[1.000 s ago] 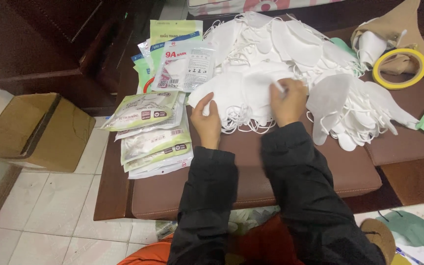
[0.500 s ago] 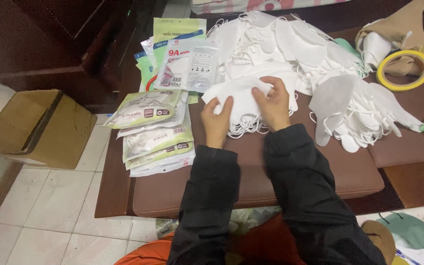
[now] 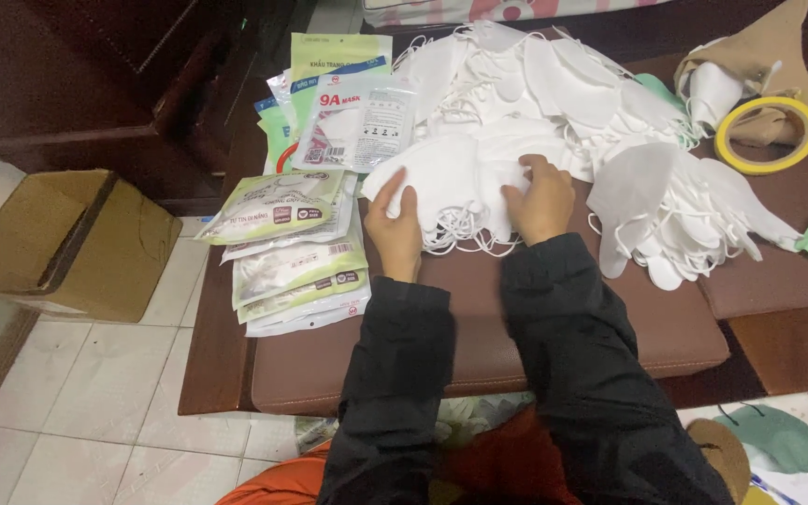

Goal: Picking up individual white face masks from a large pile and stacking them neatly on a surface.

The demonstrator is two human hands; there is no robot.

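Observation:
My left hand [image 3: 395, 227] and my right hand [image 3: 541, 198] both grip a small stack of white folded face masks [image 3: 455, 178] on a brown cushioned bench [image 3: 479, 346]. The left hand pinches the stack's left edge, the right hand presses its right side. White ear loops hang out below the stack. A large heap of loose white masks [image 3: 554, 84] lies behind, and another fanned pile of masks [image 3: 675, 206] sits to the right of my right hand. Both arms wear dark sleeves.
Sealed mask packets [image 3: 292, 252] are stacked left of my left hand, more packets [image 3: 343, 103] behind them. A yellow tape roll [image 3: 767, 136] lies at the far right by a tan bag [image 3: 769, 56]. An open cardboard box [image 3: 67, 243] stands on the tiled floor at left.
My hands have drawn closer together, gathering the white masks into a tighter stack and pulling it slightly toward me.

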